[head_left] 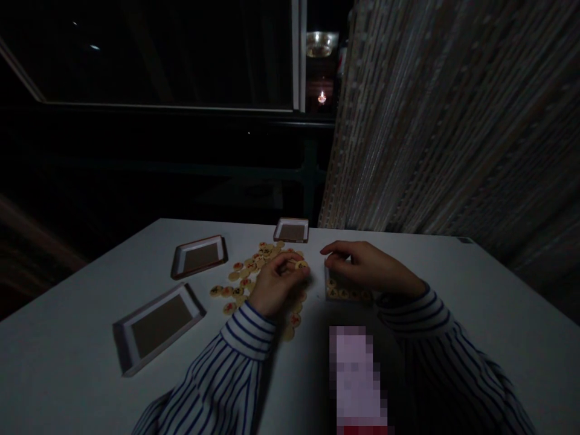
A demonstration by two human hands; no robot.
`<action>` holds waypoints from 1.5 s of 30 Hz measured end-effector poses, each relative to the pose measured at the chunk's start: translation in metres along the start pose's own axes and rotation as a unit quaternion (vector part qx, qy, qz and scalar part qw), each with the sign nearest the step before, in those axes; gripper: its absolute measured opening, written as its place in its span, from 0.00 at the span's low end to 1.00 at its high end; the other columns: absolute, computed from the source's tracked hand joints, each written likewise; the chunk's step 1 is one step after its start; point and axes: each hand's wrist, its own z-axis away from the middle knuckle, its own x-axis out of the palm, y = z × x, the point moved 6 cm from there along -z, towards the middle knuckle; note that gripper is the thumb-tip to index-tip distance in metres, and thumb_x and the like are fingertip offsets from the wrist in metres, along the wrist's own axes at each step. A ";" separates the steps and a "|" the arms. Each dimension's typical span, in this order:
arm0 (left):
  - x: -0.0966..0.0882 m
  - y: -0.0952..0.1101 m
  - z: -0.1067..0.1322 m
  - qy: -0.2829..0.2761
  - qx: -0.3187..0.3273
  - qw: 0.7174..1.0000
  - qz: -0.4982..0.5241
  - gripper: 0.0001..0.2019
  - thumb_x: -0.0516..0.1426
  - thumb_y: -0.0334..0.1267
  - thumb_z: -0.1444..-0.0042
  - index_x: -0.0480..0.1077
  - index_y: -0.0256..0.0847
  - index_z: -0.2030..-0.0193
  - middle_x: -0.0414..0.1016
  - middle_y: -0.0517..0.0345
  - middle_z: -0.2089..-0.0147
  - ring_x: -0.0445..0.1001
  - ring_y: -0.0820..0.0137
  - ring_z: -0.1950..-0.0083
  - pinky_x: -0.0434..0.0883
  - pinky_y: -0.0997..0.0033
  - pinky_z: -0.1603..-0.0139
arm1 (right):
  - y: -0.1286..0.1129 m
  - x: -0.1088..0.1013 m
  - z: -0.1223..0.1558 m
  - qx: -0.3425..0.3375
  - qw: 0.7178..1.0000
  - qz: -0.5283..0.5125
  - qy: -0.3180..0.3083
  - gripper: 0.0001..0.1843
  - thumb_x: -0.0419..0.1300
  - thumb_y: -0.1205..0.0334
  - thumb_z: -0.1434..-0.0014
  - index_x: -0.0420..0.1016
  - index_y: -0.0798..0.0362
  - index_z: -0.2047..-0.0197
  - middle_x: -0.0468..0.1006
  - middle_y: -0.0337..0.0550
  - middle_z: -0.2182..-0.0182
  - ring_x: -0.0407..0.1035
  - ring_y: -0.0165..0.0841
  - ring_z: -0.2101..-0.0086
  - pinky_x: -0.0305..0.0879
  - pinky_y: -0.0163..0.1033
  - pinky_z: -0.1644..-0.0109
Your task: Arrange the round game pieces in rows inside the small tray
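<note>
My left hand (276,284) pinches a round, pale Chinese chess piece (301,265) with a dark character between thumb and fingertips. Around and beyond that hand lies a loose spread of Chinese chess pieces (250,264), some with red marks, some with dark ones. Over a shallow box (333,298) hovers my right hand (362,263), its fingers bent and slightly apart, nothing visible between them. Several chess pieces (343,293) lie in a row along the box's near side; the hand hides much of the box.
On the white table (81,338) stand a large shallow tray (158,326) at left, a smaller tray (199,257) behind it and another tray (291,231) at the far edge. A string curtain (408,121) hangs at right beside a dark window (158,54). A pixelated patch covers the lower middle.
</note>
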 end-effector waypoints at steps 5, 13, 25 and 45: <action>0.016 -0.023 -0.004 0.007 0.005 1.000 0.013 0.16 0.64 0.40 0.61 0.69 0.38 0.65 0.69 0.65 0.77 0.67 0.79 0.77 0.63 0.79 0.75 | 0.004 -0.007 0.003 0.007 0.999 0.046 0.021 0.18 0.52 0.55 0.44 0.71 0.52 0.52 0.77 0.41 0.67 0.70 0.32 0.66 0.61 0.35 0.64; 0.015 -0.046 0.004 0.045 -0.004 0.999 0.002 0.15 0.64 0.42 0.61 0.73 0.36 0.67 0.73 0.59 0.74 0.70 0.75 0.72 0.67 0.76 0.70 | 0.010 0.000 -0.002 0.014 0.994 0.111 -0.002 0.17 0.52 0.56 0.44 0.72 0.51 0.53 0.78 0.42 0.67 0.70 0.32 0.68 0.60 0.34 0.64; 0.017 -0.041 0.011 0.039 -0.031 0.999 -0.018 0.15 0.61 0.41 0.57 0.76 0.38 0.62 0.79 0.55 0.68 0.75 0.68 0.67 0.71 0.69 0.62 | 0.009 0.017 -0.008 0.003 0.987 0.147 -0.060 0.14 0.52 0.60 0.44 0.74 0.52 0.58 0.77 0.43 0.67 0.69 0.31 0.67 0.59 0.35 0.63; 0.021 -0.045 0.013 0.035 -0.052 0.992 0.114 0.21 0.66 0.40 0.67 0.70 0.36 0.63 0.77 0.56 0.70 0.75 0.70 0.68 0.71 0.70 0.65 | 0.013 0.016 -0.012 0.000 1.000 -0.002 0.000 0.13 0.54 0.64 0.47 0.72 0.54 0.58 0.77 0.40 0.70 0.69 0.29 0.69 0.61 0.34 0.64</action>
